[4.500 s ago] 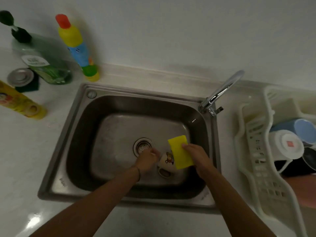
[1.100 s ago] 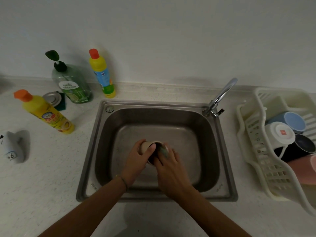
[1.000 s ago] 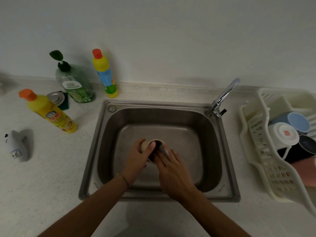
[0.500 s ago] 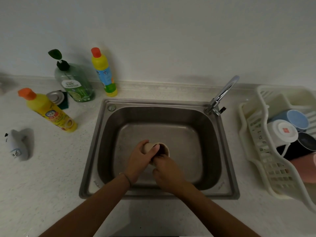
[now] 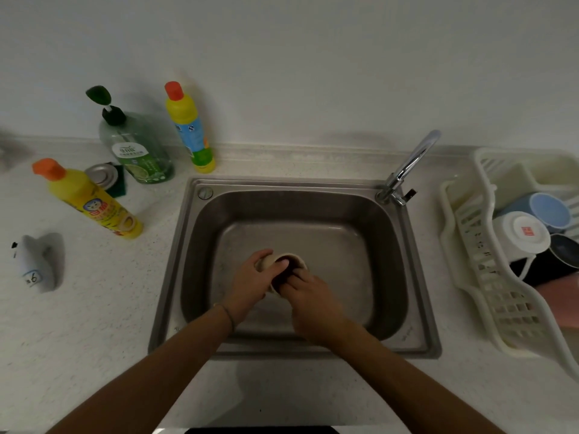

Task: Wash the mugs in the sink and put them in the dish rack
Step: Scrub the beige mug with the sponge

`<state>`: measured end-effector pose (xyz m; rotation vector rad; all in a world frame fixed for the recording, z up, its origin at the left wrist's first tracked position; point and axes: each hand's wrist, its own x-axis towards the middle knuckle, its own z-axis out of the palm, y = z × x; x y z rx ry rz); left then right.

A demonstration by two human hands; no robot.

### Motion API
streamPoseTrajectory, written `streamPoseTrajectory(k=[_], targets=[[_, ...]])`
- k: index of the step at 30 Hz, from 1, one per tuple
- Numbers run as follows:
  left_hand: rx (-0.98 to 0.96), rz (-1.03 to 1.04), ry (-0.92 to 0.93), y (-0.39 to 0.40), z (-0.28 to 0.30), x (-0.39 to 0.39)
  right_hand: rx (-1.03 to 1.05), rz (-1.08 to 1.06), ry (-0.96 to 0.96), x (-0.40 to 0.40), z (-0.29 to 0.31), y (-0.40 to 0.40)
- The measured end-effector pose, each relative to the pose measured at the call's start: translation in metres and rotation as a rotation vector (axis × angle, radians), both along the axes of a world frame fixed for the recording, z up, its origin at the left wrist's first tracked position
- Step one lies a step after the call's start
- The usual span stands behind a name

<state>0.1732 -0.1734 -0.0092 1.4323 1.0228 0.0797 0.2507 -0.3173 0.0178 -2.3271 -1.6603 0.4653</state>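
Low in the sink [image 5: 404,296], a mug [image 5: 296,260] is gripped round its wall by the left hand [image 5: 253,281], mouth tilted up, probably so the inside can be scrubbed. The right hand [image 5: 313,300] has its fingers [image 5: 289,281] pushed inside; any sponge is hidden. Farther right, washed mugs lie in the rack [image 5: 501,303], partly cut off.

Left hand [image 5: 250,278]: your fingers curl round the side of a cream mug [image 5: 296,260], thumb hooked over its rim; a thin band circles your wrist. Right hand [image 5: 310,297]: back of the hand faces up, your fingers reach into the mug's mouth, their tips hidden inside; whether they hold anything cannot be told. Forearms: both bare, entering from the lower edge and converging toward the middle.
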Motion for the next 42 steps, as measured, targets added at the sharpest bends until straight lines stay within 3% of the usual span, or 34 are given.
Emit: streamPoseTrajectory(k=[2,5,6,10,15,19,23,28,30,34,38,42], targets=[[0.014,0.003,-0.016,-0.001,-0.001,0.002,0.025,-0.058,0.046,-0.003,0.000,0.002],[0.020,0.053,-0.033,-0.009,-0.004,0.006,0.053,-0.340,0.306,-0.024,0.012,0.020],[0.019,0.051,-0.025,-0.008,-0.003,0.006,0.045,-0.332,0.329,-0.024,0.013,0.019],[0.086,-0.055,0.013,0.007,-0.001,0.001,0.008,0.041,-0.051,0.000,0.001,-0.001],[0.078,-0.006,-0.028,0.000,0.001,0.007,0.004,-0.261,0.307,-0.019,0.007,0.023],[0.194,-0.066,-0.018,0.011,0.002,0.005,0.074,0.036,-0.052,0.003,-0.006,0.007],[0.171,0.024,-0.059,-0.001,0.002,0.008,0.052,-0.263,0.206,-0.019,0.001,0.026],[0.161,-0.190,0.047,0.018,0.016,0.005,0.102,0.084,-0.090,0.008,-0.008,0.010],[0.095,-0.240,0.058,0.022,0.022,0.005,0.118,0.121,-0.118,0.012,-0.003,0.008],[-0.159,-0.150,-0.100,0.028,0.039,-0.002,0.176,-0.012,-0.091,0.009,0.016,0.011],[-0.281,0.091,-0.303,0.009,0.040,-0.010,0.195,-0.163,-0.015,0.007,0.029,0.017],[-0.334,0.311,-0.313,-0.011,0.033,0.006,0.210,-0.214,0.015,-0.010,0.022,0.031]])
